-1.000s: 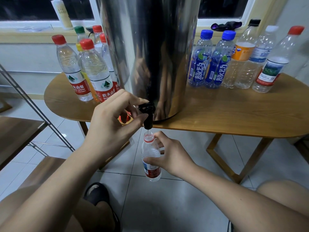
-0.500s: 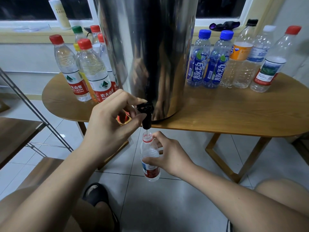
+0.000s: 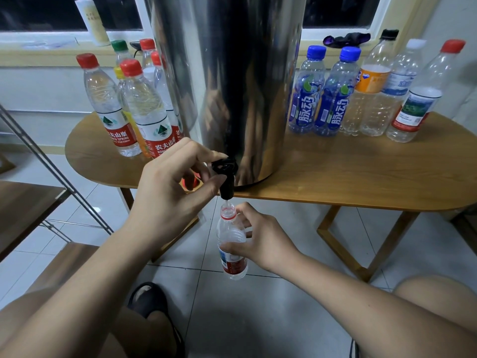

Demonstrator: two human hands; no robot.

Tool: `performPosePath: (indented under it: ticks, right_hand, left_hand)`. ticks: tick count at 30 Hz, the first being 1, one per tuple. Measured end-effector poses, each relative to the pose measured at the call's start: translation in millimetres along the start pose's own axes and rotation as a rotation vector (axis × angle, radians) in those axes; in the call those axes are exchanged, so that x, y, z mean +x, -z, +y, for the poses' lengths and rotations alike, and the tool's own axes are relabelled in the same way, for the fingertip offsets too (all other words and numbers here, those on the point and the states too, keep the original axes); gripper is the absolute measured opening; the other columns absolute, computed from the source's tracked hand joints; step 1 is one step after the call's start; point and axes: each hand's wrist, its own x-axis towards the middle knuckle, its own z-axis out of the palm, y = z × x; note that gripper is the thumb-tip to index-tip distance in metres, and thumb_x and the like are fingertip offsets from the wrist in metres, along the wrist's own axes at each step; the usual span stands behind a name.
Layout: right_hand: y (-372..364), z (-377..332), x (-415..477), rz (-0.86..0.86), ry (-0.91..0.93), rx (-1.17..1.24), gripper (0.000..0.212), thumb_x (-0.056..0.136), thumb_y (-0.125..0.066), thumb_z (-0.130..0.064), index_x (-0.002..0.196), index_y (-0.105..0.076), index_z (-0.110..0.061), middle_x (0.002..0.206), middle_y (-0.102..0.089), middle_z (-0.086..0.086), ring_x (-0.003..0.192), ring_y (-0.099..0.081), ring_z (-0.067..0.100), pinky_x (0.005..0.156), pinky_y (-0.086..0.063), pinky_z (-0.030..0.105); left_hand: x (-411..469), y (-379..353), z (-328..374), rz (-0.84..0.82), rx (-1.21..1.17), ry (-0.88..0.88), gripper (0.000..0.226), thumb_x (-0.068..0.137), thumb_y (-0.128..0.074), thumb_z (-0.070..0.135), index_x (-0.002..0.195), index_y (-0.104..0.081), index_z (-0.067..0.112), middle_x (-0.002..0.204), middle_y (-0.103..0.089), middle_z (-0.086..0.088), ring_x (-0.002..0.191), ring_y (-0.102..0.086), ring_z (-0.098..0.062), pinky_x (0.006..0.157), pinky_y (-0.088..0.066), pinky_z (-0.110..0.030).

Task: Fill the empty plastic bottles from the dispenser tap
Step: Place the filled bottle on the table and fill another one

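Steel dispenser (image 3: 227, 86) stands on the wooden table (image 3: 361, 182), at the near edge. All positions below are relative to the dispenser.

- Tap (image 3: 226, 177): black, at the dispenser's base front, overhanging the table edge.
- Left hand (image 3: 175, 187): grasping the tap, with fingers curled over the lever on top and thumb against the spout side.
- Right hand (image 3: 260, 239): wrapped round the open bottle (image 3: 232, 249), thumb and fingers on its upper body.
- Open bottle: upright, directly under the tap and below table level. No cap, red neck ring, red label low down. Mouth is just beneath the spout, not touching.
- Water stream (image 3: 226, 201): thin, running from the spout into the bottle mouth. Fill level: cannot tell.
- Left of the dispenser: capped bottle cluster (image 3: 144, 112) on the table, mostly red caps, 1 green, 1 yellow. The front ones hold clear liquid.
- Right of the dispenser: 2 blue-capped bottles (image 3: 320, 99) just beside it, then 3 clear bottles (image 3: 392, 99) with black, white and red caps.
- Behind the dispenser, on the window sill: white bottle (image 3: 93, 21) to the left, dark cloth (image 3: 346, 38) to the right.
- Below the dispenser, on the tiled floor: black sandal (image 3: 152, 301).
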Motion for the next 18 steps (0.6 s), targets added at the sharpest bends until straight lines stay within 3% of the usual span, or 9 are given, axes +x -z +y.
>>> performPosePath:
  ticks: [9, 13, 18]
  right_hand:
    - [-0.5, 0.3, 0.2, 0.004, -0.003, 0.003, 0.068, 0.074, -0.090, -0.060, 0.125, -0.048, -0.047, 0.120, -0.068, -0.017, 0.107, -0.069, 0.009, 0.095, -0.063, 0.041]
    - [-0.7, 0.2, -0.2, 0.007, -0.002, 0.011, 0.067, 0.074, -0.092, -0.058, 0.124, -0.049, -0.047, 0.120, -0.069, -0.017, 0.107, -0.070, 0.007, 0.095, -0.063, 0.042]
    - [0.2, -0.5, -0.9, 0.005, -0.009, 0.018, 0.066, 0.075, -0.092, -0.056, 0.124, -0.049, -0.047, 0.119, -0.067, -0.018, 0.107, -0.069, 0.007, 0.094, -0.063, 0.042]
  left_hand:
    - [0.3, 1.0, 1.2, -0.008, 0.031, 0.005, 0.033, 0.093, -0.085, 0.005, 0.108, -0.066, 0.028, 0.087, -0.063, 0.000, 0.079, -0.062, -0.019, 0.068, -0.046, -0.024]
    - [1.2, 2.4, 3.4, 0.001, 0.043, -0.009, 0.048, 0.092, -0.086, 0.008, 0.105, -0.057, 0.044, 0.087, -0.063, 0.004, 0.077, -0.060, -0.011, 0.069, -0.044, -0.018]
    - [1.8, 1.1, 4.0, 0.013, 0.071, -0.014, 0.050, 0.091, -0.087, 0.006, 0.102, -0.055, 0.043, 0.088, -0.063, 0.007, 0.077, -0.059, -0.006, 0.069, -0.043, -0.015]
